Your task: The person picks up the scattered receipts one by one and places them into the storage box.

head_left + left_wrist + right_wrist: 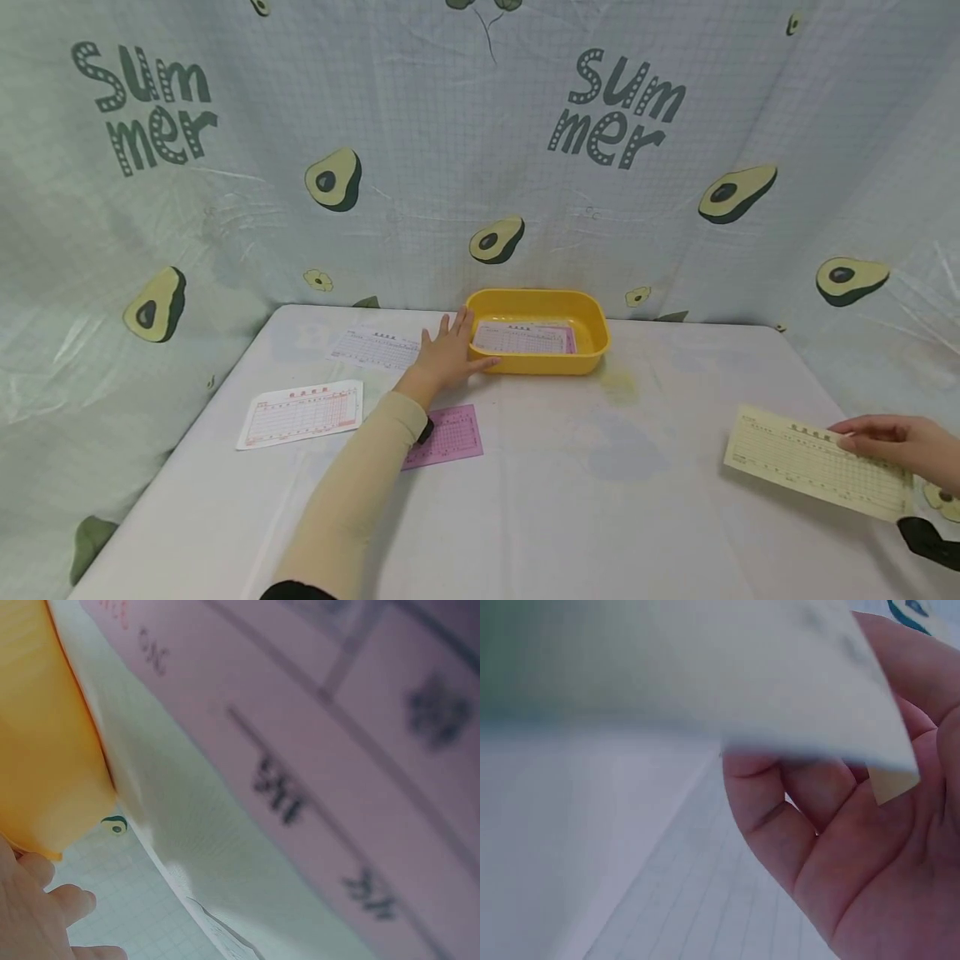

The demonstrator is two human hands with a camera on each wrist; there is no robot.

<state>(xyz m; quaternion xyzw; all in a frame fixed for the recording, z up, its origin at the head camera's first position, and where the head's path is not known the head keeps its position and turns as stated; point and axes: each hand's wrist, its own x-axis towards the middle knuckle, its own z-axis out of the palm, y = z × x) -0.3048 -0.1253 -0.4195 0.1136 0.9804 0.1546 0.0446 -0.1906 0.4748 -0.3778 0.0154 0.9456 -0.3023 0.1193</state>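
Note:
A yellow plastic basket [540,364] stands at the back of the table, with printed slips [521,337] lying inside it. My left hand [446,358] rests against its left front corner, fingers spread and fairly straight. Under my left forearm lies a pink form [453,433], partly hidden by the sleeve; it looms large in the left wrist view. Over the table's right side, my right hand [900,446] pinches a pale yellow form [813,462] between thumb and fingers. In the right wrist view the yellow form [780,682] crosses in front of the fingers.
On the left of the table are a white form with red print [303,415] and a white form with dark print [371,348], the latter partly behind my left hand. A patterned cloth [420,150] hangs close behind the white-covered table [585,517].

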